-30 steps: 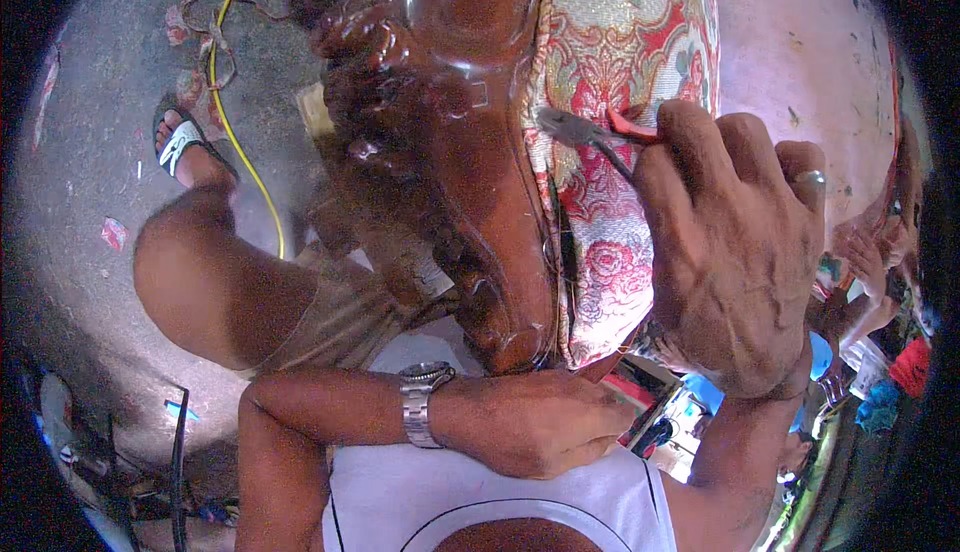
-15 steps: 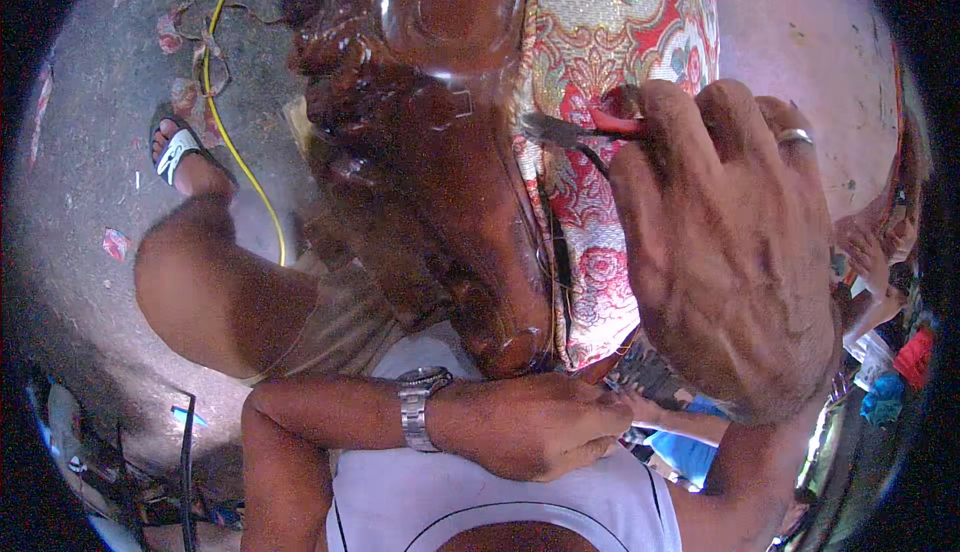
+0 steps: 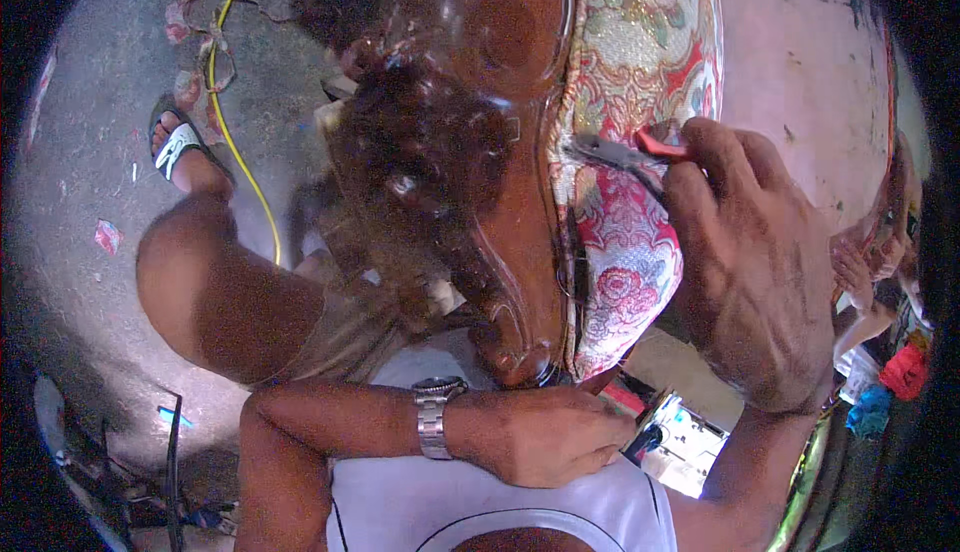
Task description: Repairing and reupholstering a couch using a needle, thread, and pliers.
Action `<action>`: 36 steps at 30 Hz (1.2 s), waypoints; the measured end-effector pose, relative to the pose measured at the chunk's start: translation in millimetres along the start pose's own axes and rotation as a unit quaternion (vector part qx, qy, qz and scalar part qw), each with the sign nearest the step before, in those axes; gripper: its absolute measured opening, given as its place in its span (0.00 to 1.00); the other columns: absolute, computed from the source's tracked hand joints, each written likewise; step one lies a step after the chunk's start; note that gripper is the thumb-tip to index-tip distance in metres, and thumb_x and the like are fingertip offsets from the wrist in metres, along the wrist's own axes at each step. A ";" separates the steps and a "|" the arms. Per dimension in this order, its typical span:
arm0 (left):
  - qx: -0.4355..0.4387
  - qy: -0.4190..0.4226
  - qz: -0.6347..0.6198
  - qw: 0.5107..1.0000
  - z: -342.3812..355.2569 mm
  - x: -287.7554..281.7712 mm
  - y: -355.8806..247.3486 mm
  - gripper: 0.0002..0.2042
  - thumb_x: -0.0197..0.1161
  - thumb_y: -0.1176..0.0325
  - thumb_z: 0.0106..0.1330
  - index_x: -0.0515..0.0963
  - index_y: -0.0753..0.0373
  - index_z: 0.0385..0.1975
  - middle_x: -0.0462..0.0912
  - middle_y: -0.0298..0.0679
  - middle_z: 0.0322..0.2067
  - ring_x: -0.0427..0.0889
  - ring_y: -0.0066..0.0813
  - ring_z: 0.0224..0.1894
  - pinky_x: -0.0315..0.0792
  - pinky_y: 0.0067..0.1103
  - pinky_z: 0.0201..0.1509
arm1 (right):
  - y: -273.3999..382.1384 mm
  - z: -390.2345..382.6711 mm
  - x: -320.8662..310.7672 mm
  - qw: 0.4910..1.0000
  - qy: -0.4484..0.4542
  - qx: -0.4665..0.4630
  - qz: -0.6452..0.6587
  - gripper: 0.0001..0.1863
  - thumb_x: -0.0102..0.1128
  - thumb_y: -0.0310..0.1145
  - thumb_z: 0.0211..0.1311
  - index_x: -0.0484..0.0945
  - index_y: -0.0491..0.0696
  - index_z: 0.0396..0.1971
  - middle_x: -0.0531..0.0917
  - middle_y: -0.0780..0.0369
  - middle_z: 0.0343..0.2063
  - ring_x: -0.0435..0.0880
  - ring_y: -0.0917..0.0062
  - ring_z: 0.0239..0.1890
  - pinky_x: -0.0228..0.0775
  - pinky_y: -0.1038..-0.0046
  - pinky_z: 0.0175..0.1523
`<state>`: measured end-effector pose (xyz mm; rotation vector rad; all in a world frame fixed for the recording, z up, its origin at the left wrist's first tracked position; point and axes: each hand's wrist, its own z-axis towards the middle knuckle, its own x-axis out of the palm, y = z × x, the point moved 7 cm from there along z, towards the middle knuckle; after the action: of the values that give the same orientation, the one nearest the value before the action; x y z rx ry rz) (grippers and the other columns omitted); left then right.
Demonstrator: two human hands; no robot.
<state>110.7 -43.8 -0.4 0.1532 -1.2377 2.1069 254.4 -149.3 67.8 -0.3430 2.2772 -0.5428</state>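
In my right hand (image 3: 760, 262) I grip a pair of pliers (image 3: 615, 155) with red handles. Their metal jaws touch the edge of the floral fabric cushion (image 3: 625, 297), where it meets the dark, glossy carved wood (image 3: 520, 252) of a piece of furniture. A dark strand runs along that seam below the jaws. My left hand (image 3: 550, 434), with a metal watch on its wrist, lies across my body just below the wood's rounded end. Its fingers are curled, and whatever they may hold is hidden.
A yellow cord (image 3: 232, 137) runs over the grey floor (image 3: 80, 192) on the left, with fabric scraps along it. My sandalled foot (image 3: 180, 149) is beside the cord. Another person's hands (image 3: 865, 267) show at the right edge, above red and blue bundles (image 3: 903, 370).
The wood and cushion have shifted to the right in view. My right hand and the pliers have moved right and slightly down, with the jaws still at the seam.
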 end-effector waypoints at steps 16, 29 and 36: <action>0.039 -0.058 0.006 0.998 -7.8 -5.1 -2.9 0.09 0.53 0.67 0.75 0.71 0.67 0.43 0.78 0.58 0.31 0.81 0.60 0.40 0.73 0.47 0.48 | 22.0 1.4 0.5 0.997 0.008 0.017 -0.081 0.10 0.61 0.30 0.52 0.78 0.45 0.36 0.77 0.59 0.44 0.80 0.67 0.44 0.81 0.66 0.39; 0.015 -0.066 0.047 0.997 -7.7 -13.6 0.0 0.12 0.54 0.63 0.77 0.76 0.67 0.44 0.81 0.51 0.39 0.83 0.54 0.42 0.77 0.43 0.45 | 25.5 7.7 2.9 0.994 -0.004 -0.035 -0.105 0.11 0.60 0.33 0.55 0.80 0.45 0.37 0.75 0.60 0.38 0.79 0.69 0.42 0.79 0.65 0.36; 0.024 -0.045 -0.002 0.999 -2.5 -4.8 1.1 0.11 0.52 0.67 0.77 0.72 0.69 0.48 0.80 0.57 0.34 0.82 0.59 0.43 0.74 0.46 0.50 | 20.4 6.8 -4.9 0.993 0.013 -0.037 -0.115 0.12 0.61 0.33 0.54 0.80 0.44 0.38 0.76 0.60 0.38 0.80 0.69 0.42 0.79 0.65 0.35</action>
<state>114.2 -44.5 -4.6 0.2739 -1.2380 2.1472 261.1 -131.4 56.7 -0.6445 2.3021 -0.5822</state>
